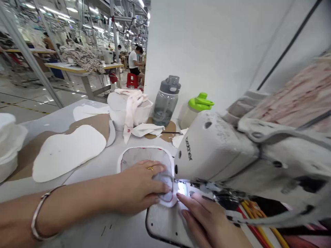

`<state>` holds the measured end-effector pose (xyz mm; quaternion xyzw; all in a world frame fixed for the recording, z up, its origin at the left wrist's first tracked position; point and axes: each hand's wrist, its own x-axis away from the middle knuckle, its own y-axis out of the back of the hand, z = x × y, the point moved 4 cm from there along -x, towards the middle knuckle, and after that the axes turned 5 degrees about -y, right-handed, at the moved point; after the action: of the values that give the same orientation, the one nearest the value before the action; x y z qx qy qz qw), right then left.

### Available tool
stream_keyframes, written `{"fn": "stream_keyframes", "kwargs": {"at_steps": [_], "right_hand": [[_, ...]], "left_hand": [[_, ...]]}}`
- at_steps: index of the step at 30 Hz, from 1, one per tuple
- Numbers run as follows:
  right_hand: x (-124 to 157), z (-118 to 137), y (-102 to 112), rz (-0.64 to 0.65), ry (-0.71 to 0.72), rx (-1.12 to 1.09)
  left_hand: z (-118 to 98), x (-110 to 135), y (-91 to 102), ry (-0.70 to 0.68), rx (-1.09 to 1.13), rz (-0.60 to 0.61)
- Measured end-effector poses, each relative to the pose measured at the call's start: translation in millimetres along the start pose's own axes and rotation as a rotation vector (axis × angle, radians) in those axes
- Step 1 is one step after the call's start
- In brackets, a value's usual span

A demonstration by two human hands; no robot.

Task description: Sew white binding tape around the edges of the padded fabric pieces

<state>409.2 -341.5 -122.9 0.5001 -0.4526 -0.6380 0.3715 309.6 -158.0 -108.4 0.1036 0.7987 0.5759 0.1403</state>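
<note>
My left hand [144, 186] lies palm down on a rounded white-edged fabric piece [129, 148], its fingers stretched out and pressing on the greyish, see-through middle. Red marks run along the inner border of the piece. Right beside it stands a white sewing machine [207, 151], its lamp lighting the needle area at the fabric's right edge. My right hand [207, 217] rests with fingers extended on the machine bed [162, 220]; the index fingertip is at the fabric's edge, close to the needle area. Whether that fingertip touches the fabric I cannot tell.
White cut pieces [69, 151] lie on brown card [90, 124] at left. Behind the fabric are a white bowl-like container [117, 112] with cloth over it, a grey bottle [165, 103] and a green-lidded bottle [200, 103]. A wall rises behind. Another person [134, 60] sits far off.
</note>
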Motion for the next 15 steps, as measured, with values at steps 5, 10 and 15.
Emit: {"fn": "stream_keyframes", "kwargs": {"at_steps": [5,10,15], "right_hand": [[-8.4,11.6,13.6,0.004,-0.01,-0.124],[-10.6,15.7,15.0,0.0,0.093,-0.133],[-6.1,12.7,10.6,0.063,-0.006,-0.07]], "left_hand": [[-20.7,6.6,13.2,-0.038,0.107,0.125],[-25.3,9.8,15.5,-0.049,0.092,0.107],[-20.2,10.7,6.5,-0.033,0.055,0.002]]}}
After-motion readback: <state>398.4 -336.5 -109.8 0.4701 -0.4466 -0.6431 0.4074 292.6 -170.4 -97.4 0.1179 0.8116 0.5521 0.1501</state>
